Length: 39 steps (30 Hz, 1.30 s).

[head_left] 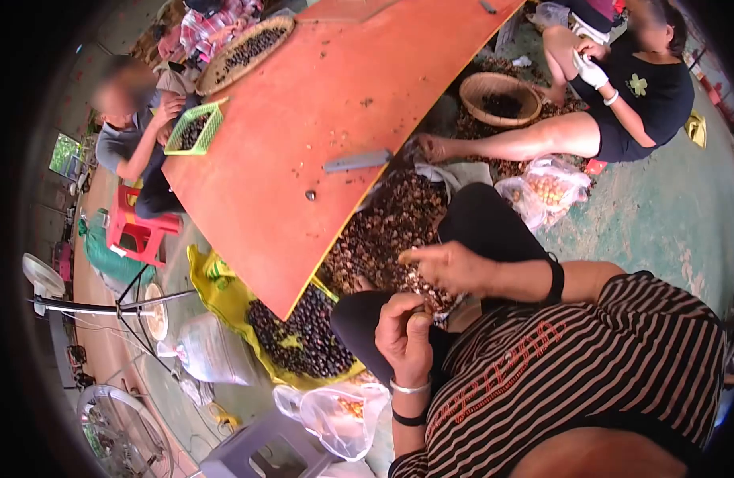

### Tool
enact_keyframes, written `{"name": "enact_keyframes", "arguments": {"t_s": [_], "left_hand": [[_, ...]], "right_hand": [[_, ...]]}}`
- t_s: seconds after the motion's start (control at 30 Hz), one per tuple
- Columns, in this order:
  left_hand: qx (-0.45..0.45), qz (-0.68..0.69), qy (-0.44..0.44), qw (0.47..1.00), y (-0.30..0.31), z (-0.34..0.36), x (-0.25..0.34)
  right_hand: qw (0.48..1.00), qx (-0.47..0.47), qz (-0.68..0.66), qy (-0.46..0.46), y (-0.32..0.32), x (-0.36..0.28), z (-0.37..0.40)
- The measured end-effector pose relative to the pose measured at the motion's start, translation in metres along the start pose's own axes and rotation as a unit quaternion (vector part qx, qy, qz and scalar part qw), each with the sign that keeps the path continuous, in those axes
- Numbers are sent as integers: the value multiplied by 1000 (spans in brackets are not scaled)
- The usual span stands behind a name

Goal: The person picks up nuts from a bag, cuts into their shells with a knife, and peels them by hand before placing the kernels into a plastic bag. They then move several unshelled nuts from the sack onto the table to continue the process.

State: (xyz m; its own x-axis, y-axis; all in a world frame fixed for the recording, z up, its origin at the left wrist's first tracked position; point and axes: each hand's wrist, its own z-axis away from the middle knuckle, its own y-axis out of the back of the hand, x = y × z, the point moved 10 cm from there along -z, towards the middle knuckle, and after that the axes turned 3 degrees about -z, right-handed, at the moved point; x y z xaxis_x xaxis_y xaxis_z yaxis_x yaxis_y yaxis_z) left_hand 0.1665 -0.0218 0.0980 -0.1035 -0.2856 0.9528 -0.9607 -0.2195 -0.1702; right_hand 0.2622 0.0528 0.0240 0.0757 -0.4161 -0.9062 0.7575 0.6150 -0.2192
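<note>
My left hand (404, 334), with a bracelet and a black band at the wrist, is closed in a pinch on a small brown piece (427, 308). My right hand (454, 267) is up and to the right of it, fingers curled, with something yellowish at the tips that is too small to make out. The hands are apart, over my lap. Beneath and beyond them lies a heap of brown shells (391, 227). A yellow sack (247, 327) with dark nuts (299, 334) lies left of my left hand. A clear plastic bag (343, 418) holds pale orange pieces.
An orange board (303, 119) bears a grey metal bar (357, 161). One person (136, 119) sits at the left by a green basket (195, 131), another (638, 88) at the upper right by a wicker basket (501, 99). A grey stool (263, 450) stands near the bottom.
</note>
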Motion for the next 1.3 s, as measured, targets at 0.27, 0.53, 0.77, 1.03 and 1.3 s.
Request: {"name": "enact_keyframes", "arguments": {"t_s": [0.27,0.53,0.77,1.03,1.3], "left_hand": [[84,118,44,988,14,-6,-16],[94,-17,-33,995,21,-5,-2],[59,-182,-117,974,16,-4,13],[113,-13,-34,993,21,-4,3],[81,-101,-87,988,19,-3,20]], "right_hand": [[991,-86,-61,77,-31,-53,34],[984,-147,16,103,-50,-54,41],[992,-77,25,96,-36,-41,32],[990,-94,-3,105,-32,-42,31],[981,-151,48,113,-49,-62,43]]}}
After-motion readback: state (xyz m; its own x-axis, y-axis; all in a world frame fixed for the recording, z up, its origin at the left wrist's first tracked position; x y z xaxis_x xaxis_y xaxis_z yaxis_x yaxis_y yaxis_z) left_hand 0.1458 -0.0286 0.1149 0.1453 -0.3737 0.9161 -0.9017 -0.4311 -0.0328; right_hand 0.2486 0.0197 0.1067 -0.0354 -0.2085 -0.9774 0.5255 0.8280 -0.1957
